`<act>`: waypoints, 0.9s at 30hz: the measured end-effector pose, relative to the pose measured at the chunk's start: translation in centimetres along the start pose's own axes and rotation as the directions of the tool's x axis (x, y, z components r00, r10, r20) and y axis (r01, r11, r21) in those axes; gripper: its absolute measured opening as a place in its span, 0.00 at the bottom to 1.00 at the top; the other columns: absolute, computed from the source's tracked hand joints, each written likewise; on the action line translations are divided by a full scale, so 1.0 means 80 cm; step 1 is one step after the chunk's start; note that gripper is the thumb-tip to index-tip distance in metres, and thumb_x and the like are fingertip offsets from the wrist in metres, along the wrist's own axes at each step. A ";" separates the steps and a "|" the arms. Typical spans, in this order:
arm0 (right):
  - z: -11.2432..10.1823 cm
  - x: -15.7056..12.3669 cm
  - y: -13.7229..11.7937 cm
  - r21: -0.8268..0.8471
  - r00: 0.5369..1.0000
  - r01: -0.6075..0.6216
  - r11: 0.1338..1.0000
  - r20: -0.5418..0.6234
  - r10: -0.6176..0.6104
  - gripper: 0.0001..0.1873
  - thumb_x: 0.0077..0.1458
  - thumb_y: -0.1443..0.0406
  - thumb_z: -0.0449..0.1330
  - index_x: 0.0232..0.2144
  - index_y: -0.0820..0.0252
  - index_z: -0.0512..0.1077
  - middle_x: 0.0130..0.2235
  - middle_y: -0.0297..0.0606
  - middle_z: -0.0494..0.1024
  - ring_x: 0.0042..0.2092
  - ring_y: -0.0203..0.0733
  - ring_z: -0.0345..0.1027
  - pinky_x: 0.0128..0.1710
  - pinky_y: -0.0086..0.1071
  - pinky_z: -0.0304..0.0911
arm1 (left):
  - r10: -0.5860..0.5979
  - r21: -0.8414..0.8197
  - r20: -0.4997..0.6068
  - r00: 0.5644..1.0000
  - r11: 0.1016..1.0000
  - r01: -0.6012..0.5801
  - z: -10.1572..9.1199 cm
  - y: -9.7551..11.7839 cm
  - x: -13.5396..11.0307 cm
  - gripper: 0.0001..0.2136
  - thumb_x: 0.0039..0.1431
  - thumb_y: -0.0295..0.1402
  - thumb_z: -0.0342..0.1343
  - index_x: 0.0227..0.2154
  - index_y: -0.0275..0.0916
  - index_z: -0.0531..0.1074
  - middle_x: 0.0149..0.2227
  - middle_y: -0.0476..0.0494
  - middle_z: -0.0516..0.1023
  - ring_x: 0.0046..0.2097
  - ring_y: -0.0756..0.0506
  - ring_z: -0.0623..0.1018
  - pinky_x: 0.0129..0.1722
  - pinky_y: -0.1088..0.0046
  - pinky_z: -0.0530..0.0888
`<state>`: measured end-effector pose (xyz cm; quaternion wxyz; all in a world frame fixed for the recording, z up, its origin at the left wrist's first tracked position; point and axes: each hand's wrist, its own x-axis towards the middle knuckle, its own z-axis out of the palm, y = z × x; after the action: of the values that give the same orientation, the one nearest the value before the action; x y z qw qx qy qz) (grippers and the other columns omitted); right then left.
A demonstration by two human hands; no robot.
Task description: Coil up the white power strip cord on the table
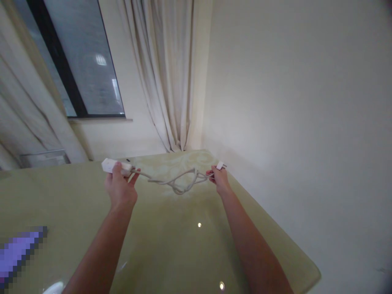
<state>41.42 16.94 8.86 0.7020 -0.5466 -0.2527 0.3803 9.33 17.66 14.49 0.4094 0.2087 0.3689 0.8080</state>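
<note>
My left hand (121,188) is closed round a white power strip (109,165), with the thumb across its top. From the strip's right end runs a pale cord (165,181), tangled into loose loops between my hands, above the table. At the cord's other end my right hand (219,179) grips a white plug (219,165) whose metal prongs point right. Some fingers of the right hand also touch the cord just beside the plug.
A glossy greenish table (171,237) lies beneath my arms, its right edge along a pale wall (290,122). A pixelated purple object (20,253) is at lower left. Behind the table hang curtains (167,73) by a dark-framed window (85,61). A small dark object (128,160) sits near the far edge.
</note>
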 end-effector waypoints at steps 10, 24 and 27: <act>-0.012 0.010 -0.024 -0.157 0.951 0.304 0.940 0.001 -0.308 0.11 0.57 0.59 0.62 0.35 0.61 0.69 0.21 0.32 0.78 0.13 0.30 0.57 0.12 0.23 0.50 | 0.097 0.024 -0.175 0.980 0.995 -0.094 -0.030 0.035 0.042 0.06 0.59 0.32 0.59 0.39 0.41 0.71 0.34 0.52 0.73 0.30 0.52 0.75 0.27 0.74 0.81; 0.062 -0.091 -0.039 -0.073 0.651 0.628 0.775 0.595 -0.471 0.06 0.59 0.66 0.65 0.38 0.59 0.81 0.34 0.35 0.81 0.37 0.39 0.75 0.42 0.31 0.70 | -0.142 0.654 0.609 0.780 0.647 -0.392 -0.019 -0.041 0.002 0.34 0.48 0.50 0.67 0.55 0.34 0.71 0.44 0.37 0.79 0.42 0.41 0.78 0.41 0.64 0.76; 0.070 -0.110 -0.031 -0.126 0.430 0.812 0.571 0.790 -0.438 0.14 0.63 0.72 0.58 0.44 0.56 0.82 0.43 0.39 0.81 0.46 0.41 0.75 0.50 0.34 0.68 | -0.161 0.700 0.628 0.761 0.543 -0.463 -0.033 -0.068 0.014 0.29 0.50 0.50 0.63 0.49 0.32 0.73 0.44 0.35 0.79 0.44 0.39 0.78 0.44 0.60 0.75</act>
<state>32.61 12.75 13.31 0.4813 -0.3817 -0.7702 0.1715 9.72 19.61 8.63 0.2827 0.6647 0.5229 0.4525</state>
